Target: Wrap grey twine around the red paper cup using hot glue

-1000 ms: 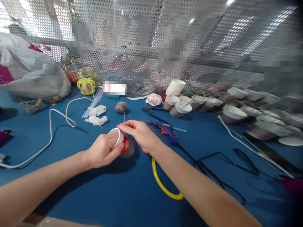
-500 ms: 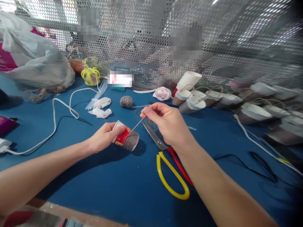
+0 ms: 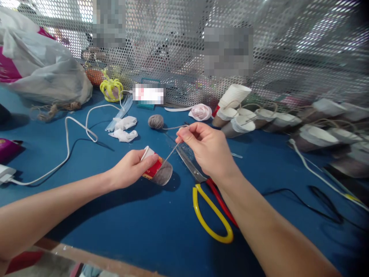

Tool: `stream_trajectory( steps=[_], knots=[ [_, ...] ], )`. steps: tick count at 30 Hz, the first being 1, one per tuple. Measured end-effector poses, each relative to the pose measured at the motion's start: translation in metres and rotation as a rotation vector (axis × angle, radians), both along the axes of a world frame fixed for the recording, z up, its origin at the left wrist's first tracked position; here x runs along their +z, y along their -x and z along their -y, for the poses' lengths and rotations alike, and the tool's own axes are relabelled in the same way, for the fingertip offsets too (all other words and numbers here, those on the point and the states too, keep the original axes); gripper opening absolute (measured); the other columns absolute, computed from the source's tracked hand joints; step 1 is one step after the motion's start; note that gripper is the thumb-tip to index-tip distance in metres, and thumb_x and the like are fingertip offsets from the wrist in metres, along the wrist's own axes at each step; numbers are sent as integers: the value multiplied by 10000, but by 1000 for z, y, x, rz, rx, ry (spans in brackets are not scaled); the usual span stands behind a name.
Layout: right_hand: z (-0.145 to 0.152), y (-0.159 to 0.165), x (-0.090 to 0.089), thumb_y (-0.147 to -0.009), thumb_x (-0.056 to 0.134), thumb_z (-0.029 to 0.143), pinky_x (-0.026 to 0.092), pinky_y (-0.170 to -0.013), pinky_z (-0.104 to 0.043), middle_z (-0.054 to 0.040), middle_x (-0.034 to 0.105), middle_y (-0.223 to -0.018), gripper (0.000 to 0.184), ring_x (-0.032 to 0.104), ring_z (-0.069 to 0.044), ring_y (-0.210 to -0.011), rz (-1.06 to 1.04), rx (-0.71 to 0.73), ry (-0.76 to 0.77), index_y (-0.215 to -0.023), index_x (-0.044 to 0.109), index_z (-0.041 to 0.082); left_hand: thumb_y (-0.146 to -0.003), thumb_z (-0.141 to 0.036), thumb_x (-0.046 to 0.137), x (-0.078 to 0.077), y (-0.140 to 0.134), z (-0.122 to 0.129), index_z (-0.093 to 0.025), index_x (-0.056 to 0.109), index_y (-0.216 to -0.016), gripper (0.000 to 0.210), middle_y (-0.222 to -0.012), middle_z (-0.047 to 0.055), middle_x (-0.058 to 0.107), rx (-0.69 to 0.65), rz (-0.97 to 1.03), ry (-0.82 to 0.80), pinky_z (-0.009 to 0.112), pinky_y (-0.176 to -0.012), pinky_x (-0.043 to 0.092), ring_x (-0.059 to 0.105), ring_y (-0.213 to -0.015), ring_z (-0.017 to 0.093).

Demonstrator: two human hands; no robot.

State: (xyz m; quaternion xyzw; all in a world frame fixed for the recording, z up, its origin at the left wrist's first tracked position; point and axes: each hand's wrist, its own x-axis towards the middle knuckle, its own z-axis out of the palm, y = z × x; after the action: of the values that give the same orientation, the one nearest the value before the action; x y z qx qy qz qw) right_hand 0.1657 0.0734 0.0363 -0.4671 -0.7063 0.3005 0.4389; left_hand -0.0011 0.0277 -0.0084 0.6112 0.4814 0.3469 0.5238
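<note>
My left hand [image 3: 131, 167] is closed around a paper cup [image 3: 154, 169] that lies tilted on its side, white at the rim and red in the middle. Grey yarn wraps the end of the cup away from my palm. Between thumb and fingers, my right hand [image 3: 207, 148] pinches the grey yarn [image 3: 173, 149], which runs taut up from the cup. From that pinch the strand goes on to a grey yarn ball [image 3: 156, 121] behind. Beneath my right hand and forearm lie scissors [image 3: 198, 175] with a yellow and a red handle, partly covered by the forearm.
Several wrapped cups with cord handles [image 3: 239, 125] stand at the right, beside stacked paper cups [image 3: 234, 96]. A pink ribbon roll [image 3: 200, 112], white scraps [image 3: 123, 134], a white cable [image 3: 67, 142] and a plastic bag [image 3: 49, 65] lie around. A perforated metal panel [image 3: 173, 50] closes the back.
The view has shifted slightly. Both hands keep their grips, and the yarn stays stretched between the cup and my right hand. The cup looks turned a little.
</note>
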Motion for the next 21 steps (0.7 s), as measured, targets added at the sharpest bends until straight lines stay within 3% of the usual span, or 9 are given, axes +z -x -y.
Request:
stream_trajectory(
  steps=[6,15,21],
  knots=[
    [-5,0,-6,-742,536,293,371,-519,-207,6,606,-576,201,512,-87,-526,77,3,-2,-603,541,149,-793,-411,396,4,-2,6,-109,487,-712,326,-599,-30,443,-90,113,23,181,-509,336,375,-533,60],
    [-3,3,-9,-753,520,290,354,-527,-208,7,589,-571,222,479,-78,-509,170,29,49,-586,545,145,-804,-384,390,5,0,11,-117,448,-632,323,-574,-35,400,-129,108,-39,173,-489,313,328,-523,57],
    [-2,4,-12,-754,507,327,312,-449,-207,26,549,-537,238,381,-58,-412,199,60,135,-595,530,151,-816,-376,376,3,1,12,-114,440,-619,334,-568,-33,381,-145,86,-100,172,-480,294,310,-525,56]
  ],
)
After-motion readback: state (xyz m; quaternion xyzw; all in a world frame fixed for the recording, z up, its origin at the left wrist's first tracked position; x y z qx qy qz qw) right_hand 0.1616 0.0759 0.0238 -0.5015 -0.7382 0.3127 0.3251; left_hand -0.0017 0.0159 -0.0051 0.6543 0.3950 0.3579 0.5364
